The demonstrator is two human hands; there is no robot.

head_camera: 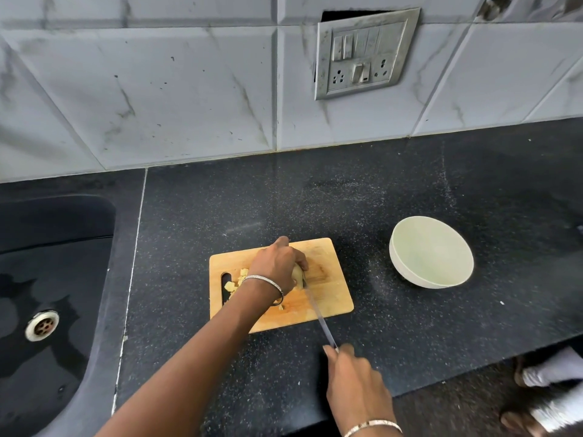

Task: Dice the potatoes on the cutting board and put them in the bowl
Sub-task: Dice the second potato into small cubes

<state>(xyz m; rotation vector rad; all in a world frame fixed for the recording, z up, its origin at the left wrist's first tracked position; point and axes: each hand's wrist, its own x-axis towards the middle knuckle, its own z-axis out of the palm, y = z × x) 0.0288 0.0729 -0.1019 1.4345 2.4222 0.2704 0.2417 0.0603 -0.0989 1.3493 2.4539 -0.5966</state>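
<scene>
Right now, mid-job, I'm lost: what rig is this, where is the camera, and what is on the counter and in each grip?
No machine here: the grips are a person's two bare hands, filmed by one camera worn on their head, looking down. The left grip holds a potato on the board. The right grip holds a knife, its tip at the potato. Some diced bits lie at the board's left end. The bowl, right of it on the counter, is empty. A sink is far left.

No legible text or labels
</scene>
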